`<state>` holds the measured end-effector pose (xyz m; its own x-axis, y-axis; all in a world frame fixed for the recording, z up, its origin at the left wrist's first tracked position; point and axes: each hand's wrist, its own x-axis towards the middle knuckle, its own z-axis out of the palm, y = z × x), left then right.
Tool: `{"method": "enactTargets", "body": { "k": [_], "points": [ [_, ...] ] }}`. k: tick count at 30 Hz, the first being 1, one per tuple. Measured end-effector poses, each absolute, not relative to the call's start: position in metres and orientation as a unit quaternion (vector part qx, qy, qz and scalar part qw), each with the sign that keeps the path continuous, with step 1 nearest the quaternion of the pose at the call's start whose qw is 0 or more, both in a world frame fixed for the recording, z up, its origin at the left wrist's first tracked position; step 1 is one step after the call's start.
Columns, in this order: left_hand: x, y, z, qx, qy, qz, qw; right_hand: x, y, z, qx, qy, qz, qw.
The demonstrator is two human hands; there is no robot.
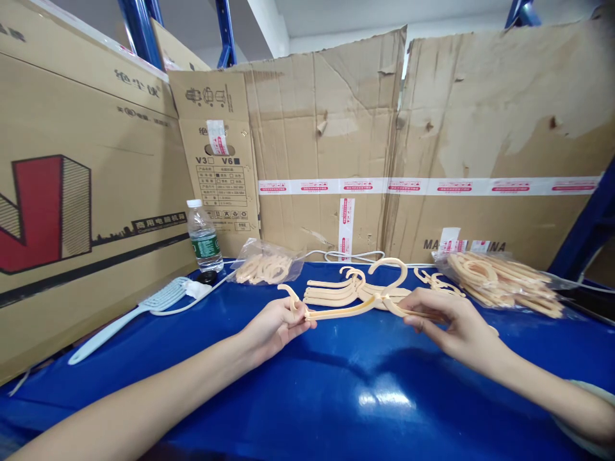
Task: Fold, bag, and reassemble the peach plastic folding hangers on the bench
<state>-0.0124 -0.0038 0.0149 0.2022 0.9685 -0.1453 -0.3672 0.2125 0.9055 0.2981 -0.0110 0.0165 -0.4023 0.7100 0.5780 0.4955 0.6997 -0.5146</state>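
Note:
A cream plastic clothes hanger is held up above the blue table, its big hook upward. My left hand pinches the hanger's left end, together with a small curved hook piece that sticks up from the fingertips; whether the two are joined I cannot tell. Closed around the hanger's right arm is my right hand, which hides much of that arm. Just behind, a row of matching hangers lies on the table. Several loose small hook pieces rest behind my right hand.
A clear bag of small cream pieces and a bag of hangers sit at the back of the blue table. On the left are a water bottle and a pale blue hairbrush. Cardboard walls enclose the table.

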Motion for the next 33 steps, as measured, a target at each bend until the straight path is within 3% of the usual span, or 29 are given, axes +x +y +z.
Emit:
{"method": "enactTargets", "body": {
  "k": [7, 15, 19, 22, 26, 29, 33],
  "points": [
    [-0.01, -0.01, 0.013, 0.391, 0.414, 0.541, 0.62, 0.293, -0.018, 0.013, -0.361, -0.816, 0.174, 0.416],
    [-0.008, -0.01, 0.016, 0.415, 0.398, 0.565, 0.592, 0.29, -0.014, 0.02, -0.419, -0.755, 0.314, 0.396],
    [-0.004, -0.018, 0.017, 0.442, 0.4, 0.52, 0.612, 0.289, -0.012, 0.03, -0.427, -0.742, 0.314, 0.411],
    [0.001, -0.034, 0.016, 0.553, 0.404, 0.406, 0.605, 0.292, -0.008, 0.03, -0.44, -0.753, 0.298, 0.388],
    [0.005, -0.057, 0.015, 0.862, 0.247, 0.276, 0.346, 0.295, -0.004, 0.021, -0.441, -0.808, 0.25, 0.3],
    [0.001, -0.061, 0.014, 0.952, 0.132, 0.223, 0.166, 0.294, -0.005, 0.014, -0.436, -0.842, 0.218, 0.232],
    [-0.004, -0.055, 0.01, 0.958, 0.217, 0.17, 0.074, 0.292, -0.01, 0.014, -0.436, -0.869, 0.133, 0.191]
  ]
}}
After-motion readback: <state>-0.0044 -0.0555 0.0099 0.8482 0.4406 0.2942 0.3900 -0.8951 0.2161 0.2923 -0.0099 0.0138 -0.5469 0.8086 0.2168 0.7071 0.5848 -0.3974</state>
